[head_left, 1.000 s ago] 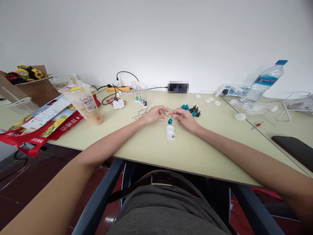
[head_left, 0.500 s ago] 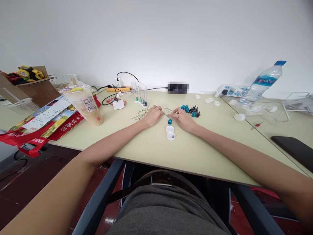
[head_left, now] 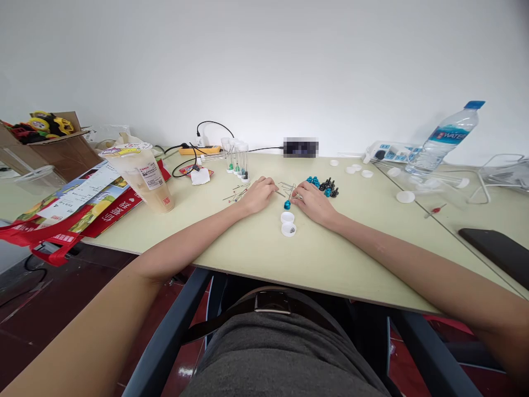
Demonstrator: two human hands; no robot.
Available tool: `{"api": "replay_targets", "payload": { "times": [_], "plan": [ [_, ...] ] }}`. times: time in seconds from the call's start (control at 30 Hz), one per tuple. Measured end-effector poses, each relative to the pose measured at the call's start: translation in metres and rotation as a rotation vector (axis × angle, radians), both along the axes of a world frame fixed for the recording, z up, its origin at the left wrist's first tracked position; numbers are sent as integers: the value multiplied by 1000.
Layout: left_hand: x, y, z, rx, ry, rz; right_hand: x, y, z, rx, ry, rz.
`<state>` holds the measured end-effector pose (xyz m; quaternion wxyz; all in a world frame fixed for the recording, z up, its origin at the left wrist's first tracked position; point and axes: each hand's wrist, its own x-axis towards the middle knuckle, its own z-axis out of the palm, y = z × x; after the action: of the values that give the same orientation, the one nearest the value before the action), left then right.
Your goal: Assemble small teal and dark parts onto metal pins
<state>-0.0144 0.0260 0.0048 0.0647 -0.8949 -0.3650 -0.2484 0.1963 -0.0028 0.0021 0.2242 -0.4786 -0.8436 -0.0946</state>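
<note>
My left hand (head_left: 262, 195) rests on the table, fingers closed on a thin metal piece (head_left: 280, 193) whose tip points right; its exact kind is too small to tell. A small blue metallic part (head_left: 287, 204) stands between my hands, with a thin wire-like pin rising near it. Just right of that part, my right hand (head_left: 313, 200) has its fingers drawn together; what they hold, if anything, is too small to make out. Two white round caps (head_left: 288, 229) lie in front, the nearer one holding tiny metal bits. Loose thin pins (head_left: 237, 193) are left of my left hand.
Blue and black small parts (head_left: 329, 186) cluster beyond my right hand. Clear tubes (head_left: 240, 160) stand at the back left, near a drink cup (head_left: 144, 179). A water bottle (head_left: 446, 138), white discs (head_left: 366, 173) and a phone (head_left: 496, 253) are to the right.
My right hand has shifted slightly right, away from my left fingertips, widening the gap between them. My left hand has barely moved.
</note>
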Motion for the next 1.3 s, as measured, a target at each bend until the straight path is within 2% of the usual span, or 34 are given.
{"api": "replay_targets", "payload": {
  "times": [0.1, 0.27, 0.4, 0.5, 0.63, 0.8, 0.93, 1.17, 1.3],
  "plan": [
    [1, -6, 6, -54, -35, -54, 0, 4, -1, -9, -64, -24],
    [4, -12, 13, -144, -122, -147, 1, 3, 3, 48, -286, -99],
    [4, -12, 13, -371, -251, -274, 0, -1, 8, 21, -401, -132],
    [4, -11, 10, -571, -312, -356, 2, -1, 9, -31, -396, -166],
    [8, -11, 6, -696, -394, -375, 6, -1, 6, -71, -283, -193],
    [16, -13, 4, -676, -399, -358, 8, -2, 5, -29, -147, -184],
    [16, -13, 5, -609, -398, -290, 9, -1, 5, -10, -54, -137],
    [9, -10, 8, -495, -348, -150, 13, 6, 6, -124, 12, -172],
    [7, -5, 6, -569, -411, -202, 16, 7, 7, -186, 126, -115]
  ]
}}
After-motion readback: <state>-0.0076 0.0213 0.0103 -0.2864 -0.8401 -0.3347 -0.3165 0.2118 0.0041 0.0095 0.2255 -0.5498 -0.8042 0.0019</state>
